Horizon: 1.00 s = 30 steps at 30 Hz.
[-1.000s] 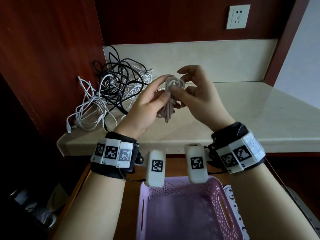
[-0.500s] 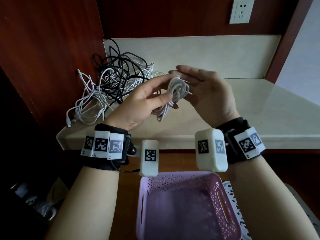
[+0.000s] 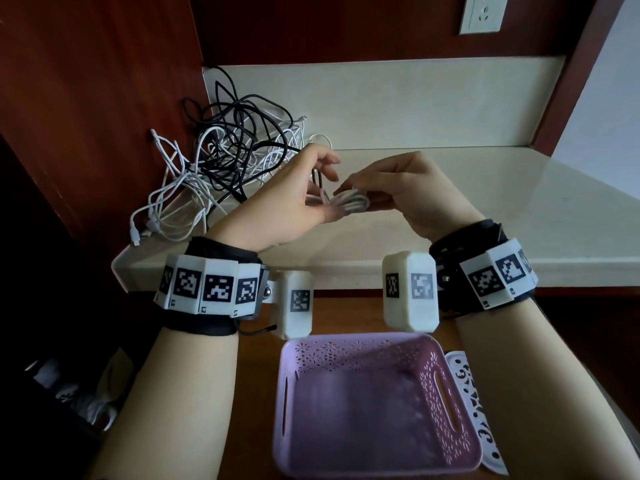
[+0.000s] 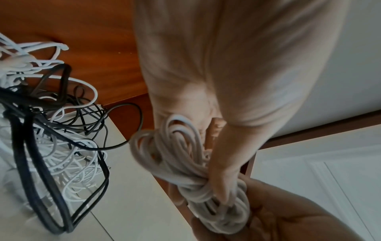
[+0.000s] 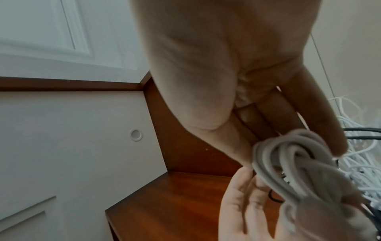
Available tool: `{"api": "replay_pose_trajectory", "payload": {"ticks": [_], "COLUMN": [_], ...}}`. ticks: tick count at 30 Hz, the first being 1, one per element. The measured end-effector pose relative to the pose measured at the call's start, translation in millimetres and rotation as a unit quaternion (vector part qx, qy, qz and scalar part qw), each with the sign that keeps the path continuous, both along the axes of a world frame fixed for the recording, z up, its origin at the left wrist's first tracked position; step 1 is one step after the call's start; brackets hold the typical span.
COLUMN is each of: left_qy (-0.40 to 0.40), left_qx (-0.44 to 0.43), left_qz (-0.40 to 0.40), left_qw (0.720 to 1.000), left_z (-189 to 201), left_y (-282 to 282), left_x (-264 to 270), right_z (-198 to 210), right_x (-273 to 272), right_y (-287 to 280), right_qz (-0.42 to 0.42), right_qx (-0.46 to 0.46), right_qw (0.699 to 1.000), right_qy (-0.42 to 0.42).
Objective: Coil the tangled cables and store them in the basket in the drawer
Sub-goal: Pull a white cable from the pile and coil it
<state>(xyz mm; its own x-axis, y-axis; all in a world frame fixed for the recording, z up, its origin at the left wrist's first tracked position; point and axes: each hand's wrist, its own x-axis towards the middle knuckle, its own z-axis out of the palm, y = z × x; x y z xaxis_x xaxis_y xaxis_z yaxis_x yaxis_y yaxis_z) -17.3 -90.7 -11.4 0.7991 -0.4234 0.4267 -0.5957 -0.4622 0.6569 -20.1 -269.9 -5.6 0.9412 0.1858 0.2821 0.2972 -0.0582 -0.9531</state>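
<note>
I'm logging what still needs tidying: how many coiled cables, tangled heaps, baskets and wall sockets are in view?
Coiled white cable: 1
Tangled heap of black and white cables: 1 (its separate strands cannot be counted)
Lilac basket: 1
Wall socket: 1
Total: 4

Coiled cable (image 3: 349,201) white. Tangled cables (image 3: 221,168) far left: black and white mixed. Basket (image 3: 446,393) lilac, lace-like perforated pattern on walls. Counter (image 3: 485,209) cream. Side panel (image 3: 86,98) dark reddish-brown wood. Wrist bands (image 3: 211,289) white with black square-code markers. Wall socket (image 3: 483,12) white.
</note>
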Motion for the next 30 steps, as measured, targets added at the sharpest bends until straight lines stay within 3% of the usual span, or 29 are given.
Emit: {"api": "replay_pose_trajectory", "payload": {"ticks": [9,15,22,27,30], "left_qy": [0.019,0.050,0.081,0.125,0.177], "left_qx": [0.025,-0.015,0.058,0.206,0.192], "left_qz": [0.008,-0.005,0.014,0.012,-0.013], "left_qw": [0.999,0.999,0.995,0.970,0.965], "left_z": [1,7,13,14,8], "left_y": [1,1,9,20,24], "left_x": [2,-3,-2,-7,-17], "right_z": [-1,-2,-9,-8,-6], "right_x": [4,6,11,-1,-10], "right_y": [7,18,24,36,42], "right_qz": [-0.048,-0.107,-0.175,-0.079,-0.035], "right_qx": [0.084,0.109,-0.042,-0.236,-0.312], "right_qw": [0.995,0.988,0.981,0.964,0.946], "right_qy": [0.027,-0.004,-0.072,-0.098,-0.084]}}
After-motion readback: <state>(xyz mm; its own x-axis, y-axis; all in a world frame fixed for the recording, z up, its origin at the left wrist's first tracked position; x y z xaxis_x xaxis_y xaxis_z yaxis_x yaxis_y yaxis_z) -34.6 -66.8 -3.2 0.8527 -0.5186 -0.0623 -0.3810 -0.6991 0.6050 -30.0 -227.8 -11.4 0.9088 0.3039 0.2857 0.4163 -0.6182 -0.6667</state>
